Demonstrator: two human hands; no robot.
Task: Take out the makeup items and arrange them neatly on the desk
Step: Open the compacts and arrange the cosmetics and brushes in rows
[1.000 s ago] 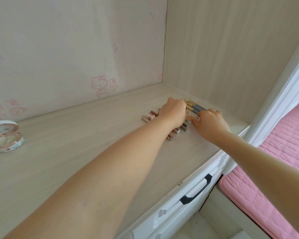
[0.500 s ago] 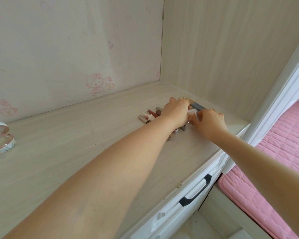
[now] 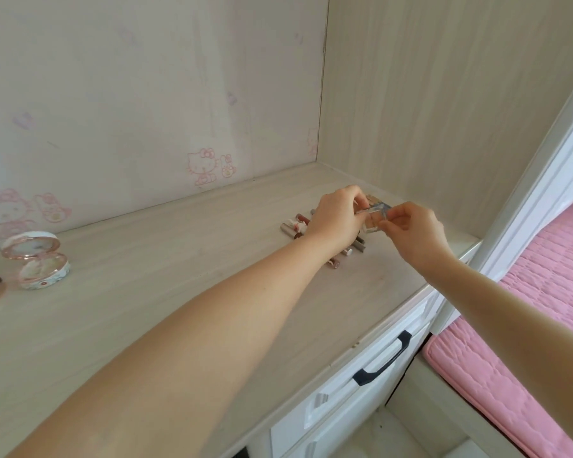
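Above the far right of the pale wooden desk (image 3: 153, 292), my left hand (image 3: 336, 218) and my right hand (image 3: 414, 228) together pinch a small clear square case (image 3: 372, 219), held a little off the surface. Under and behind the hands lies a row of several lipsticks and makeup sticks (image 3: 295, 228), partly hidden by my left wrist. At the desk's left edge sits a round compact (image 3: 37, 259) with its lid raised.
The desk sits in a corner between a back wall with pink cartoon stickers (image 3: 209, 166) and a wooden side panel (image 3: 444, 94). White drawers with a black handle (image 3: 382, 360) run below the front edge. A pink mattress (image 3: 526, 325) lies to the right.
Both hands were pressing down on the row of sticks; now they have lifted slightly and hold the clear square case between them. The view has shifted so the compact shows more fully.
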